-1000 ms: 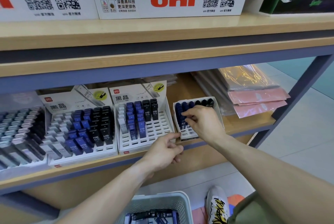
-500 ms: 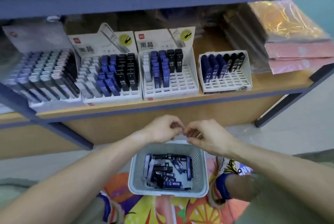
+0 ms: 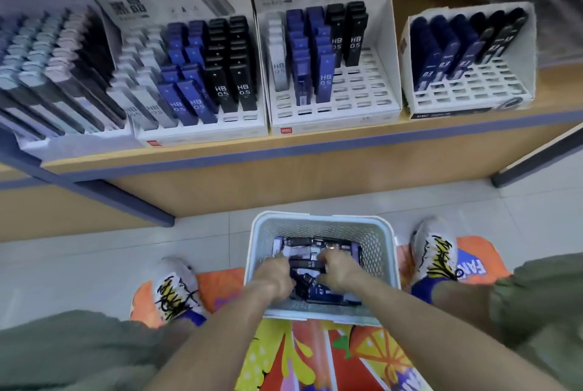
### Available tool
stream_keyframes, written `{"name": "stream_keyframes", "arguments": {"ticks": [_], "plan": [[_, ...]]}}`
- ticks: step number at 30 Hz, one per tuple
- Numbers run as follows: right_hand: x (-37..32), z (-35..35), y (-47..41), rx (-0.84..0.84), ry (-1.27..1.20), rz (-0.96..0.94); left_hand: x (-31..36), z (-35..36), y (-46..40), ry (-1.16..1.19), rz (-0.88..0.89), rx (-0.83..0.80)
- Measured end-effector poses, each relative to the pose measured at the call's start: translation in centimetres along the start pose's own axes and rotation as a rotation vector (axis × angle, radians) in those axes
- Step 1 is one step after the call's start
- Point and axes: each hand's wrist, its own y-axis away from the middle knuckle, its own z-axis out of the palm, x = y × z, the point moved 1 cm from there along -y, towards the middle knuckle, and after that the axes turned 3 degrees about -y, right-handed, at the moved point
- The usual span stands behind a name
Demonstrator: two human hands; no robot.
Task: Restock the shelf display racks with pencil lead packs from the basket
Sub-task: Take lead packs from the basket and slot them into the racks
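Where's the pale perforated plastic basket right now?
Head view, bottom centre: the pale perforated plastic basket sits on the floor between both shoes, below the shelf, both hands inside.

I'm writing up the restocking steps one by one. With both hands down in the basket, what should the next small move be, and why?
Probably close the fingers on one pack and lift it out. Both the left hand and the right hand are among the loose lead packs in the basket, and the rightmost rack on the shelf shows many empty slots in front.

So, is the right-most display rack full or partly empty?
Partly empty: the right-most rack holds packs only in its back rows; front slots are bare.
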Motion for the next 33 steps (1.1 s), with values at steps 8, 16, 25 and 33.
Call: {"name": "stream_keyframes", "arguments": {"ticks": [8,16,25,33], "plan": [[0.6,2.6,-3.2,0.125,-0.047,-0.052,1.6,3.2,-2.9,0.058,-0.170,0.187],[-0.4,2.5,-5.5,0.184,0.046,-0.170,1.7,4.3,-5.0,-0.133,-0.166,0.302],[-1.0,4.3,-7.4,0.172,0.151,-0.124,1.4,3.7,-5.6,-0.089,-0.087,0.281],[-0.1,3.9,-7.8,0.194,0.058,-0.086,0.7,4.7,-6.1,-0.058,0.031,0.256]]}}
